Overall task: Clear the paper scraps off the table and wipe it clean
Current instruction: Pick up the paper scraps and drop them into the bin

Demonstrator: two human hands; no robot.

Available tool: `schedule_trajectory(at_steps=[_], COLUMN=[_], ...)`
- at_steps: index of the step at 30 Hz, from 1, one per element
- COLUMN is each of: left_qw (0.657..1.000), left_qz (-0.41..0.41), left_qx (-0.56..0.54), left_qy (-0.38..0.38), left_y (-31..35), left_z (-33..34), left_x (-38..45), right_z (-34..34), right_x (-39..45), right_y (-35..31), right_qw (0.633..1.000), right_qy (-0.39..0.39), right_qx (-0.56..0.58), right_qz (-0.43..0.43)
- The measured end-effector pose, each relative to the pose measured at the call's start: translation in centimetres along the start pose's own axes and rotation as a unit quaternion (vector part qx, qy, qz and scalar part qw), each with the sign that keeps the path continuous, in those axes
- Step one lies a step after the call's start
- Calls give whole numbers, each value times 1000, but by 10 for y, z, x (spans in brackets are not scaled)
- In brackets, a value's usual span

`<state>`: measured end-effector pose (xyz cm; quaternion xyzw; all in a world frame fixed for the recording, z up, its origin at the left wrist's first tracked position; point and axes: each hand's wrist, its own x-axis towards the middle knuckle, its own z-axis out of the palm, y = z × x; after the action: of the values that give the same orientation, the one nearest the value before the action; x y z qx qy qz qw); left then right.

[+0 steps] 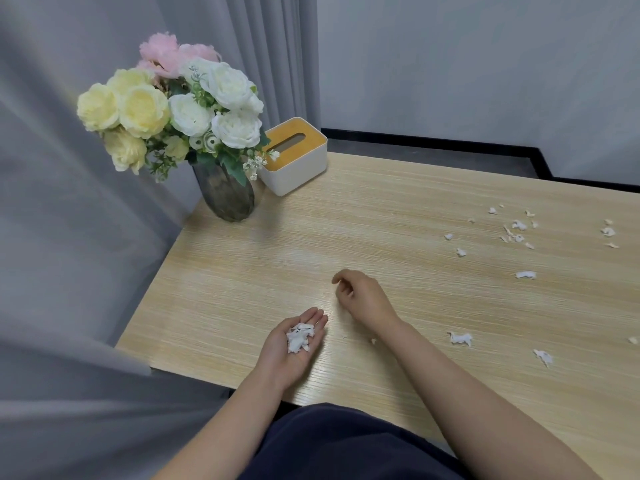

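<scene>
My left hand [294, 344] lies palm up on the wooden table [242, 271] near its front edge, fingers fairly straight, with a small heap of white paper scraps [299, 337] in the palm. My right hand [360, 297] hovers just beyond it, fingers loosely curled, and I see nothing in it. More white scraps lie on the table to the right: a scattered group [516, 228] far right, a single piece [525, 274], and two larger ones [460, 338] near the front.
A dark vase of white, yellow and pink flowers [227, 194] stands at the table's far left corner. A white tissue box with a yellow lid [294, 155] sits beside it. Grey curtains [69, 237] hang along the left edge.
</scene>
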<state>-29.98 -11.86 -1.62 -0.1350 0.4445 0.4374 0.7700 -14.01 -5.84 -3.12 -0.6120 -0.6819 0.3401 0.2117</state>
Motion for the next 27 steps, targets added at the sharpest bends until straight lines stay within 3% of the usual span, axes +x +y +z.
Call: schedule_trajectory(at_steps=[4, 9, 11, 19, 23, 27], left_qw=[1000, 999, 999, 1000, 1000, 1000], left_qz=[-5, -2, 2, -4, -1, 1], left_qx=[-5, -36, -22, -11, -3, -5], left_qy=[-5, -26, -22, -10, -3, 3], left_y=[1, -5, -7, -8, -8, -8], left_z=[5, 13, 14, 3, -4, -7], left_x=[0, -3, -5, -4, -3, -6], right_z=[-13, -5, -1, -10, -20, -12], right_x=[-12, -24, -27, -22, -7, -2], right_y=[-32, -38, -35, -11, 22, 44], right_qw=[994, 983, 979, 991, 996, 983], right_qy=[-22, -152, -168, -105, -31, -76], right_qx=[87, 7, -27, 18, -78, -157], right_qz=[-61, -98, -114, -76, 28, 50])
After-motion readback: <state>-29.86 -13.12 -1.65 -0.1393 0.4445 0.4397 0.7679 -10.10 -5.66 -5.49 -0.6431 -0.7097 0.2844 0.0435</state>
